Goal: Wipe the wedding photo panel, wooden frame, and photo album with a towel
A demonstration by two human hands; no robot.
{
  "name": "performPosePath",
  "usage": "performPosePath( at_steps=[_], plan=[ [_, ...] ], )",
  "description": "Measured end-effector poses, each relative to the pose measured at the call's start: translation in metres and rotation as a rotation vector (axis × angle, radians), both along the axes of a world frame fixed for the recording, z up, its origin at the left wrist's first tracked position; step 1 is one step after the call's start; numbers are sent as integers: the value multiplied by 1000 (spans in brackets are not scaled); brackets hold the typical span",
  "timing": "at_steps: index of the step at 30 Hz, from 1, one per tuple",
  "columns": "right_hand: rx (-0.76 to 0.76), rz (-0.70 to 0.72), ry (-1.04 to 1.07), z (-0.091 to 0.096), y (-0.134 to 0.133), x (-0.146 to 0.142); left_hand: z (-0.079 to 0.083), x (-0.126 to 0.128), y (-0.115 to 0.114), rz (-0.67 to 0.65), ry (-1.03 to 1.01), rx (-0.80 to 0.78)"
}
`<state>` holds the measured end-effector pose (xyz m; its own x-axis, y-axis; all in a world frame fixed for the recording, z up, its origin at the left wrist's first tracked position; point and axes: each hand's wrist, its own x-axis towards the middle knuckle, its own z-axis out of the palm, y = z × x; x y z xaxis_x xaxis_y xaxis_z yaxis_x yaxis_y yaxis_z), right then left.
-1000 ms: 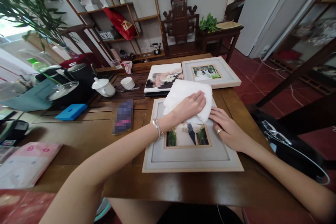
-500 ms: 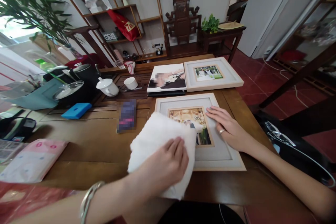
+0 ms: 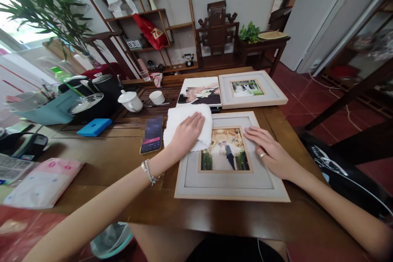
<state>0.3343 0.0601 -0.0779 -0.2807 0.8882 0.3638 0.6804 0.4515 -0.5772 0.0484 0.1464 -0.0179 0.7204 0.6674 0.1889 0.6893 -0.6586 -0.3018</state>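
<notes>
My left hand [image 3: 189, 130] presses a folded white cloth [image 3: 175, 120] onto the upper left corner of a picture frame [image 3: 192, 193], its fingers together over the cloth and its thumb hidden. The frame lies flat on the wooden table, with a pale mat around a small wedding photo [image 3: 225, 149] of a couple. My right hand [image 3: 272, 151], a ring on one finger, rests on the frame's right side with fingers stretched out. A phone [image 3: 152, 135] lies left of the cloth. The cloth hides the frame's upper left corner.
Behind lie another framed photo [image 3: 253, 90] and a photo panel [image 3: 199, 90]. A lidded white cup [image 3: 130, 101], a small white cup [image 3: 156, 97], a blue box [image 3: 94, 127] and a pink-and-white packet [image 3: 43, 182] stand to the left. A bin [image 3: 112, 239] is below the table edge.
My left hand has moved the cloth up and away from the frame's lower left and photo, to its upper left corner. My right hand stays on the frame's right side.
</notes>
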Motion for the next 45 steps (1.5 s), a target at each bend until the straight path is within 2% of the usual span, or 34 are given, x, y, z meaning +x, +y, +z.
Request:
performPosePath(
  at_steps=[3,6,8,11,14,17,20,24,27,31,34,37,40,45],
  plan=[
    [8,-6,17,0,1,-1,1,4,9,4,5,-9],
    [5,0,25,1,1,-1,3,4,-7,19,94,-54],
    [-1,3,19,1,1,-1,5,2,-31,49,174,-106],
    [-18,-5,9,2,1,-2,7,-3,-84,90,239,-152],
    [-33,-9,0,2,0,-2,8,-7,-137,3,197,-103],
    [-36,-10,-10,3,0,-1,7,-3,-162,-60,122,-78],
    [-32,-10,-23,3,0,-1,2,8,-147,-41,97,-86],
    [-23,-14,-18,2,-1,-1,-7,22,-87,72,76,-105],
    [-7,-12,-7,1,-2,-1,-8,33,-44,124,22,-88],
    [20,-2,3,-1,-2,-1,-7,59,-17,149,-25,-44],
    [24,-5,9,-1,-1,-2,-10,83,-16,97,-19,-31],
    [14,-17,21,0,-1,-2,-14,102,-27,-64,-14,-41],
    [14,-76,85,2,-4,-3,-15,112,-46,-151,-31,-28],
    [-14,-295,248,4,-8,-7,-9,109,-91,-232,-20,-54]
  ],
)
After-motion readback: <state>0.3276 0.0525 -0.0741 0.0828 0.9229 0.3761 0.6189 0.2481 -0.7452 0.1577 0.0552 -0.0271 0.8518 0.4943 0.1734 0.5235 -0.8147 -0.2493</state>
